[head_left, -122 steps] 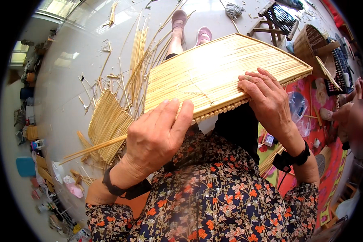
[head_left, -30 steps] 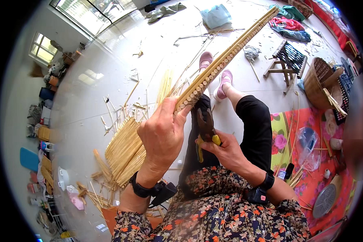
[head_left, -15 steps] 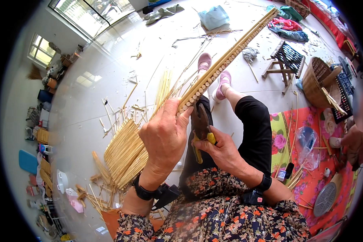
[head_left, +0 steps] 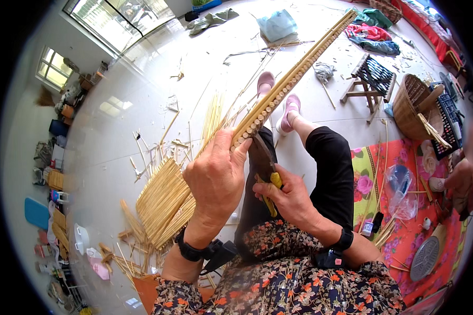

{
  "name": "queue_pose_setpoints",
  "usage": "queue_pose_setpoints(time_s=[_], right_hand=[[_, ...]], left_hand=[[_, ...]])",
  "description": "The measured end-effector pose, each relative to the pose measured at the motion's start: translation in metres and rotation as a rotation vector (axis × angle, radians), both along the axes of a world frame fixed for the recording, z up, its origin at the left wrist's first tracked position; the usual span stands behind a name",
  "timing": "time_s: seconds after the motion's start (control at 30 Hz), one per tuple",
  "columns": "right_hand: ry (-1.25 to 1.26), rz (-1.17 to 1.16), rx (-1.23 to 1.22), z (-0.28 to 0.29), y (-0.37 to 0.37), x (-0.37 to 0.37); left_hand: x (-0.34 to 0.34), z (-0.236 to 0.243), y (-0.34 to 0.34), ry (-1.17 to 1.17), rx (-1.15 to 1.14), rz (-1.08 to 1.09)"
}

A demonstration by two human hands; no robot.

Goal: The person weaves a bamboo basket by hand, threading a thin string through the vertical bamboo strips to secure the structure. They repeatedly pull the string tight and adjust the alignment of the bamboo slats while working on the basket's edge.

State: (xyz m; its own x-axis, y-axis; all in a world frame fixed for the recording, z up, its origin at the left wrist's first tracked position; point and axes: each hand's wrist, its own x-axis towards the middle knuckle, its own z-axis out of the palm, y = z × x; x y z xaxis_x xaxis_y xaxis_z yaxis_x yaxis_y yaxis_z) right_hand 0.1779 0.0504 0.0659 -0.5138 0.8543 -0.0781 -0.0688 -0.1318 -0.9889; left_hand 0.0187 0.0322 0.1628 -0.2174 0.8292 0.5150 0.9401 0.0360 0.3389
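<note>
My left hand (head_left: 215, 170) is closed around the near end of a long panel of straw-coloured sticks (head_left: 294, 79), which slants away to the upper right. Pale round cut ends line the panel's edge, and its broad woven face (head_left: 165, 199) spreads out below left of that hand. In my right hand (head_left: 291, 197) is a pair of dark-bladed shears (head_left: 263, 155) with yellow handles, fingers wrapped round the grips. The blade tips touch or nearly touch the panel's edge beside my left fingers; exactly what lies between them is hidden.
Loose sticks and offcuts litter the pale floor at left. At right stand a folding stool (head_left: 372, 79) and a wicker basket (head_left: 418, 107). Nearer lies a red flowered mat (head_left: 399, 236) with a plastic bag (head_left: 402, 194) and a round grey perforated disc (head_left: 424, 258). Another person's hand (head_left: 465, 178) shows at the right rim.
The shears' handles have come closer together and the blades have narrowed at the panel's edge. My left hand and the panel have barely shifted.
</note>
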Motion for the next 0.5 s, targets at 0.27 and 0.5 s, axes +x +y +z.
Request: queue_pose_setpoints(time_s=[0.27, 0.5], right_hand=[[-0.062, -0.029, -0.041, 0.02, -0.013, -0.026], [-0.09, 0.023, -0.053, 0.019, -0.022, -0.033]], left_hand=[[-0.029, -0.007, 0.002, -0.003, 0.05, 0.022], [-0.045, -0.006, 0.004, -0.024, 0.039, 0.067]])
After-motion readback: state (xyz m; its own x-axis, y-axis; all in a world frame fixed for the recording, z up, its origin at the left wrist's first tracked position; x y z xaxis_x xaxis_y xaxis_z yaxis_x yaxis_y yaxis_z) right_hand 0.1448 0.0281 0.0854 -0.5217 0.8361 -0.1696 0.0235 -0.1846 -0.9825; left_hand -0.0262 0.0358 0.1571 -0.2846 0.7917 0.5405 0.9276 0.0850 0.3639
